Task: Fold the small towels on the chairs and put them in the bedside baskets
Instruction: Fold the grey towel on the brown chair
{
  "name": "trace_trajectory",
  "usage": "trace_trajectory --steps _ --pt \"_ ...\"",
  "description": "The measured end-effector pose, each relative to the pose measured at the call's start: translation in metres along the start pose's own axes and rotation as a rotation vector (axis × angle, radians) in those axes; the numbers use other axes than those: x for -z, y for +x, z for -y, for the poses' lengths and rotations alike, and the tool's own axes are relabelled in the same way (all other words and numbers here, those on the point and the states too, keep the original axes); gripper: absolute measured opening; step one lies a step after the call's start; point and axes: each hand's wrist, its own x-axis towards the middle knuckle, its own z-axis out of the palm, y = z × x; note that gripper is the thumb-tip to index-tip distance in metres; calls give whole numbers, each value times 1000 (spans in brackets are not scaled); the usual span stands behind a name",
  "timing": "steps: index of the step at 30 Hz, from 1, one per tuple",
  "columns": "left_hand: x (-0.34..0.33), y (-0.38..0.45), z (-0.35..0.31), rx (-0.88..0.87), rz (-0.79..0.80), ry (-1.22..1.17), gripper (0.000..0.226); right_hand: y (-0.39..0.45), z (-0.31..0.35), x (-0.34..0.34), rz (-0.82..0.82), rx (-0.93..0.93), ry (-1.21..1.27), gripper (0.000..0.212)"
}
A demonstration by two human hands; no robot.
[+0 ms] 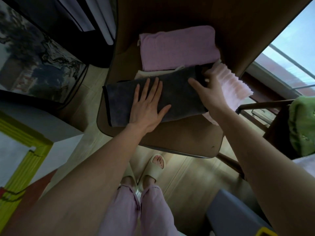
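Observation:
A dark grey towel (180,94), folded into a long strip, lies across the brown chair seat (179,138). My left hand (148,106) presses flat on its middle with fingers spread. My right hand (207,89) grips the strip's right end, fingers curled round the edge. Behind it on the seat lies a folded lilac towel (179,48), with a cream towel (148,73) peeking out between the two. A pale pink ribbed towel (233,84) lies under the right end and hangs off the seat.
A second chair (272,120) at the right carries a green towel (301,125). A window runs along the upper right. A green-edged bed (25,150) is at the lower left. A blue-grey box (235,213) sits on the floor at the lower right, near my slippered feet.

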Motion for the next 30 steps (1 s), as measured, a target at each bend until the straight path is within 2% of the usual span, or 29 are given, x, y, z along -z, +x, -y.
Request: trace_trajectory --steps 2,5,8,10,11,13,15,16,18,21,25,28,30 --pt "-1 1 -1 5 4 17 78 -5 -1 4 33 -14 -5 40" --pt "1 4 -3 28 25 27 79 -8 6 3 -9 90 46 25" --pt "9 13 -7 24 117 -10 80 -16 17 -10 -51 133 91 28" --pt "23 16 -2 -15 163 -144 77 -23 25 -18 -77 130 125 32" --pt "32 13 3 -28 135 -255 72 -27 28 -20 -78 121 142 33" --pt "49 -3 18 25 -95 -521 54 -35 37 -23 -49 116 178 29" --pt "61 -26 37 264 -345 -717 40 -43 47 -31 -15 148 168 24" --pt "65 -38 46 413 -385 -790 37 -47 52 -37 -10 171 145 24" --pt "62 -53 66 674 -291 -996 41 -52 61 -54 -25 212 79 27" --pt "53 -60 85 865 -67 -1340 58 -56 70 -86 -98 285 -38 28" --pt "56 -63 85 811 2 -1514 62 -64 72 -128 -171 362 -105 31" --pt "58 -69 85 716 32 -1575 64 -67 67 -160 -142 372 -93 39" --pt "59 -72 87 682 23 -1615 69 -67 62 -175 -123 359 -91 37"
